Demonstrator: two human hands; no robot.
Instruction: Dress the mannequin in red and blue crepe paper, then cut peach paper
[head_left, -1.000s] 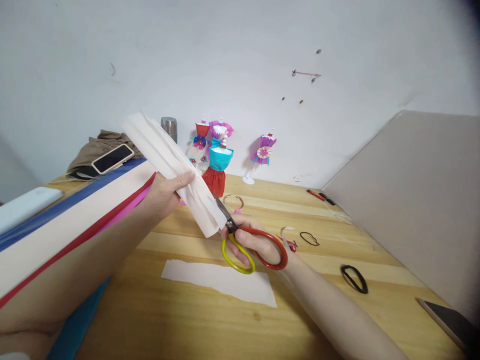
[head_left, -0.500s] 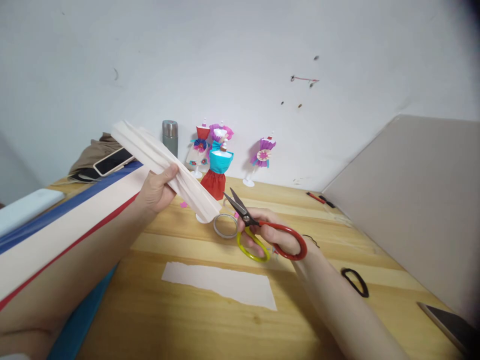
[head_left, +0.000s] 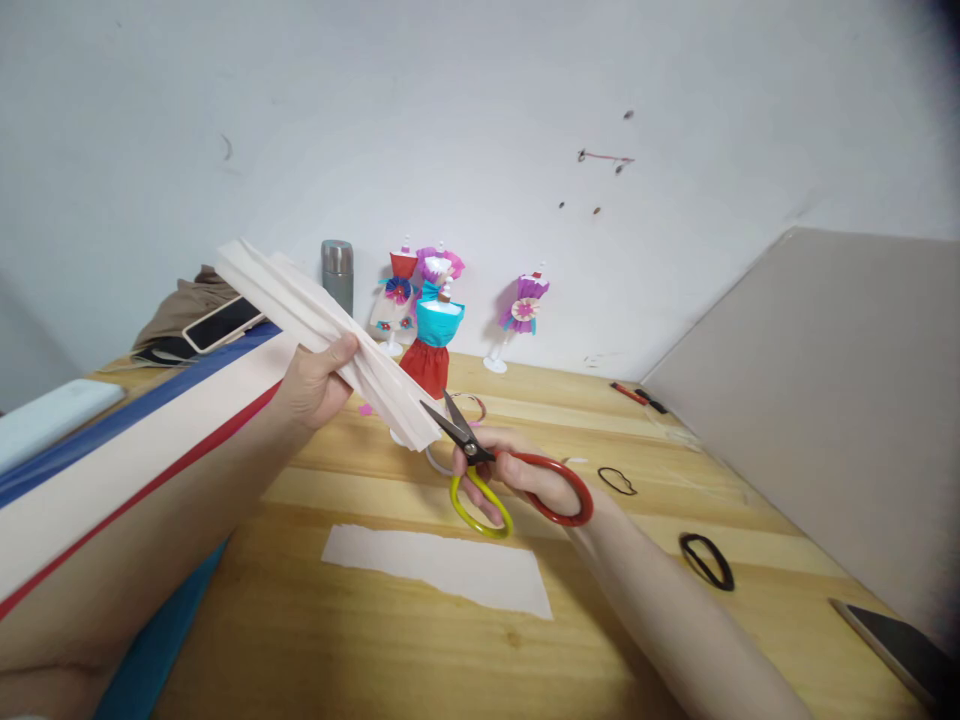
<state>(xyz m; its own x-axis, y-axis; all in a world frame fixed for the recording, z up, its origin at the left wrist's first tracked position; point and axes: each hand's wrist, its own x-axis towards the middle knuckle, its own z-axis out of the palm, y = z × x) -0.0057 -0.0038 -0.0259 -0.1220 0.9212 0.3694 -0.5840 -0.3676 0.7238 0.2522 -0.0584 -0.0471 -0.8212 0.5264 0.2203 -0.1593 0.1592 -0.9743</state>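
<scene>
My left hand (head_left: 319,385) is closed on a long folded strip of white crepe paper (head_left: 382,390), thumb on top, and holds it slantwise above the table. In my right hand (head_left: 517,465) is a pair of scissors (head_left: 469,450) with one red and one yellow handle. Their blades are parted, with the tips at the strip's lower right end; whether paper lies between them I cannot tell. Below both hands, a torn-edged piece of white paper (head_left: 439,570) lies flat on the wooden table (head_left: 360,660).
Several small dress forms in paper dresses, one in turquoise and red (head_left: 439,330), stand by the wall. A flask (head_left: 337,275) is left of them. Blue, white and red sheets (head_left: 150,430) lie under my left arm. At right are a black band (head_left: 705,560) and a dark flat device (head_left: 896,650).
My right hand has moved left with the scissors, bringing the blades up to the end of the white strip. My left hand holds the strip almost unmoved.
</scene>
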